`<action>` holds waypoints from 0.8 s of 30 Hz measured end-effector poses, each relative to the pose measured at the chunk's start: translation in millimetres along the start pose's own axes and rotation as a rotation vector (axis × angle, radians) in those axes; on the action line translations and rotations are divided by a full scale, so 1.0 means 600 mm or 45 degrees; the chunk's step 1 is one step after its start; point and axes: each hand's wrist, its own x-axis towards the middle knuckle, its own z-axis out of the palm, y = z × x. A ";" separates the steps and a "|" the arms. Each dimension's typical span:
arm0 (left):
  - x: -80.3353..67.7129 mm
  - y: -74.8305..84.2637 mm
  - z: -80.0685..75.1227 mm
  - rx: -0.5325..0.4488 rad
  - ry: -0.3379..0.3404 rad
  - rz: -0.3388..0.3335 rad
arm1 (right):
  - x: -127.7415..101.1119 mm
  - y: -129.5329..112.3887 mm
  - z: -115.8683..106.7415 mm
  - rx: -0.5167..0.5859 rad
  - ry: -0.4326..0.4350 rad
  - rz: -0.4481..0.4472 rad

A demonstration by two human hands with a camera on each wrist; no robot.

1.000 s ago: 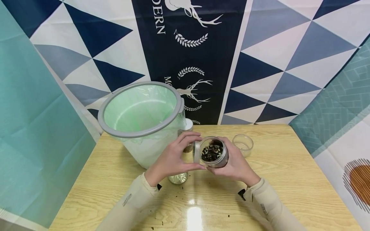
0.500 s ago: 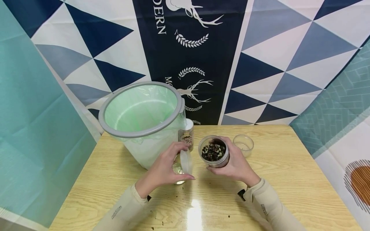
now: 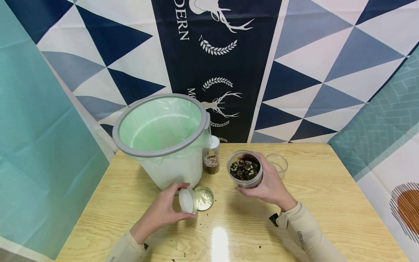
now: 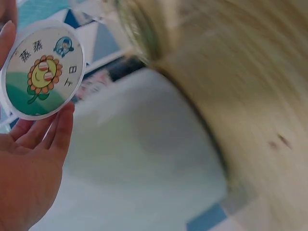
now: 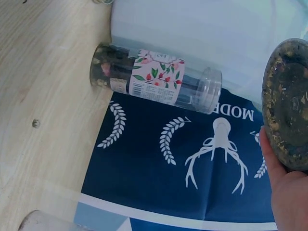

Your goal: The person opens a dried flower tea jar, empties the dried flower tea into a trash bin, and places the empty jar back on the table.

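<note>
My left hand (image 3: 160, 209) pinches a round whitish lid (image 3: 186, 201) by its edge, just above the table at the bin's front. In the left wrist view, a sunflower and printed characters show on the lid (image 4: 43, 72). My right hand (image 3: 270, 185) grips a clear jar (image 3: 256, 181) from its right side. The jar is uncovered and tilted toward me, with a dark, pale-flecked dried mix inside. Its clear base (image 5: 288, 106) appears in the right wrist view. A shiny gold disc (image 3: 204, 200) lies on the table right beside the lid.
A bin with a grey rim (image 3: 157, 153) and green liner stands at the back left. Against its right side is a tall labelled jar (image 3: 211, 160) with a white top. Behind my right hand lies a clear round cap (image 3: 278, 162). Dark crumbs dot the wooden table (image 3: 327, 203).
My left hand has carried the lid left and toward me, away from the jar mouth. The gold disc and the tall jar are now uncovered. My right hand has barely moved.
</note>
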 end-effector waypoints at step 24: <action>-0.048 -0.105 0.024 0.244 -0.133 -0.059 | 0.002 -0.012 -0.015 -0.010 0.033 0.051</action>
